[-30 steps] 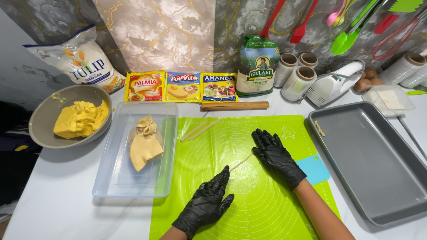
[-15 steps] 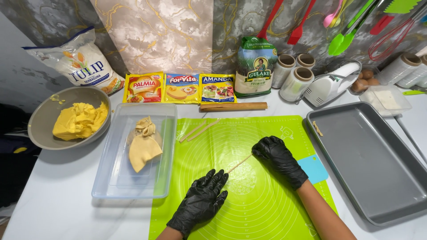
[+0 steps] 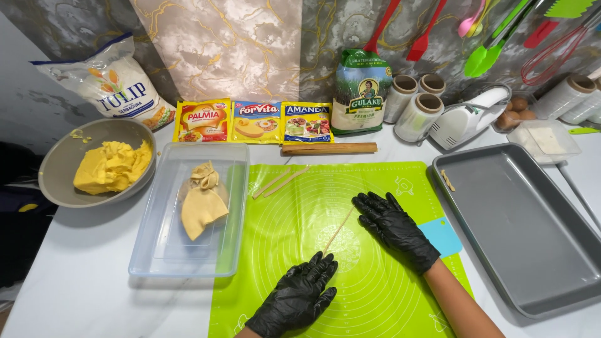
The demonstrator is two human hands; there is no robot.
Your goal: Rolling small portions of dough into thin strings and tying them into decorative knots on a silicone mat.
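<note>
Home kitchen, hanging utensils [image 3: 482,53], baking tray [image 3: 532,250], hand mixer [image 3: 466,122]

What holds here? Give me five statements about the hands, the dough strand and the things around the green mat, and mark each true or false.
1. Both hands wear black gloves: the left hand and the right hand. True.
2. A thin dough strand lies on the green mat between the hands. True.
3. The grey baking tray is full of rolled pieces. False: only one small piece shows near its far left corner.
4. The wooden rolling pin is in the right hand. False: it lies beyond the mat, untouched.
5. The clear plastic container holds a lump of pale dough. True.
</note>
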